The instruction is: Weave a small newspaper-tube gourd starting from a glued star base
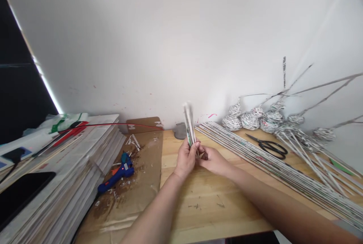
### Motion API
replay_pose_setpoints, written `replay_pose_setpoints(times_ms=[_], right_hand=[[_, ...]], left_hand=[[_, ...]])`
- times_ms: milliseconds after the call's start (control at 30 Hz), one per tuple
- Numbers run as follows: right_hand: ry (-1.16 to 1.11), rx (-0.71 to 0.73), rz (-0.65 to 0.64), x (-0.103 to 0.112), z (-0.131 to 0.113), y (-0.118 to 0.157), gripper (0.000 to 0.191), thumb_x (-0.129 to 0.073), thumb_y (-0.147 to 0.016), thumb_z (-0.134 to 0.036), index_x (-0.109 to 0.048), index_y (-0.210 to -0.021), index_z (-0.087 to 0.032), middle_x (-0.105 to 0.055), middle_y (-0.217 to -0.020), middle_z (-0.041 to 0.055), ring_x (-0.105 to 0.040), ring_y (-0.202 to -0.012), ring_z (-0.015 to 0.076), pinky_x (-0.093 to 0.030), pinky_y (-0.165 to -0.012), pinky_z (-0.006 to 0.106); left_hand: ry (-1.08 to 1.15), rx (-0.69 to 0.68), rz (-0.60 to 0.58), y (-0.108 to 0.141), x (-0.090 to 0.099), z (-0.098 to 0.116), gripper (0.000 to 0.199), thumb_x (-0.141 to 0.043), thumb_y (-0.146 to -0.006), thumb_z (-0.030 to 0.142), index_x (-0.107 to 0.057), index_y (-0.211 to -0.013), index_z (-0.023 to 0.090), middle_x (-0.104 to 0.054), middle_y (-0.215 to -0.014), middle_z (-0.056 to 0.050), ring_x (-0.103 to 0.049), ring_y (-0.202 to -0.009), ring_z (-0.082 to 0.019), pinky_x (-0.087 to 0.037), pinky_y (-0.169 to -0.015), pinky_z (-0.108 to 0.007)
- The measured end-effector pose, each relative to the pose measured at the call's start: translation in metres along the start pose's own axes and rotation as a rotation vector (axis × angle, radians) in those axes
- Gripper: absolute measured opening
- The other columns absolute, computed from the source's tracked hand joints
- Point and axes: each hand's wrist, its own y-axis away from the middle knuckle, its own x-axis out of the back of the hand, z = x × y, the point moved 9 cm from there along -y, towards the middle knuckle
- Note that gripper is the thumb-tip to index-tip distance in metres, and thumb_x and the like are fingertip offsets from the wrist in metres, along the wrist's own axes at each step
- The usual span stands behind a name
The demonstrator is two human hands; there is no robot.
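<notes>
Above the middle of the wooden table, my left hand (186, 158) is wrapped round a short bundle of rolled newspaper sticks (190, 125). The sticks stand nearly upright, their top ends blurred by motion. My right hand (211, 159) meets the left at the bundle's lower end, with its fingers curled in against the sticks. Exactly what those fingertips pinch is partly hidden. To the right of my hands lies a row of long rolled newspaper sticks (255, 157), and black-handled scissors (272, 149) rest just beyond it.
Woven newspaper gourd shapes (249, 120) line the wall at the back right. On the left, a blue glue gun (119, 176) lies on stained cardboard (147, 161) with paper scraps. A tall newspaper stack (85, 161) carries a black phone (28, 195).
</notes>
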Motion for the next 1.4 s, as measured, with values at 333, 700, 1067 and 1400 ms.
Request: replay_pose_setpoints(times_ms=[333,700,1067,1400], right_hand=[[0.090,0.031,0.102,0.005,0.004,0.007,0.016,-0.068,-0.079,-0.031,-0.065,-0.087,-0.018,-0.058,-0.070,-0.0007,-0.049,-0.061,0.0133,-0.038,-0.057,0.024],[-0.080,-0.102,-0.091,0.001,0.009,0.011,0.038,-0.062,-0.085,-0.052,-0.061,-0.070,-0.017,-0.055,-0.053,-0.0033,-0.050,-0.045,0.0084,-0.037,-0.045,0.020],[-0.185,-0.174,-0.164,0.000,0.008,0.013,0.040,-0.061,-0.085,-0.056,-0.061,-0.075,-0.017,-0.061,-0.061,-0.0011,-0.054,-0.048,0.0079,-0.041,-0.040,0.017],[-0.194,-0.087,-0.098,0.007,0.001,0.012,0.034,-0.063,-0.085,-0.047,-0.059,-0.072,-0.017,-0.062,-0.066,0.0002,-0.055,-0.056,0.0095,-0.043,-0.054,0.021]], left_hand=[[0.168,0.083,0.020,-0.002,0.001,-0.008,0.026,-0.063,-0.088,0.043,-0.055,-0.091,0.019,-0.061,-0.077,0.002,-0.061,-0.070,-0.011,-0.051,-0.069,-0.025],[0.424,0.258,0.207,-0.005,0.020,-0.013,0.046,-0.080,-0.071,0.046,-0.055,-0.098,0.019,-0.067,-0.074,0.004,-0.071,-0.073,-0.015,-0.058,-0.079,-0.035],[0.395,0.363,0.226,-0.003,0.022,-0.021,0.037,-0.078,-0.076,0.041,-0.057,-0.098,0.019,-0.070,-0.074,0.002,-0.074,-0.082,-0.018,-0.059,-0.081,-0.037],[0.349,0.375,0.201,0.000,0.018,-0.024,0.045,-0.085,-0.066,0.040,-0.062,-0.097,0.016,-0.071,-0.077,0.000,-0.072,-0.078,-0.018,-0.059,-0.076,-0.033]])
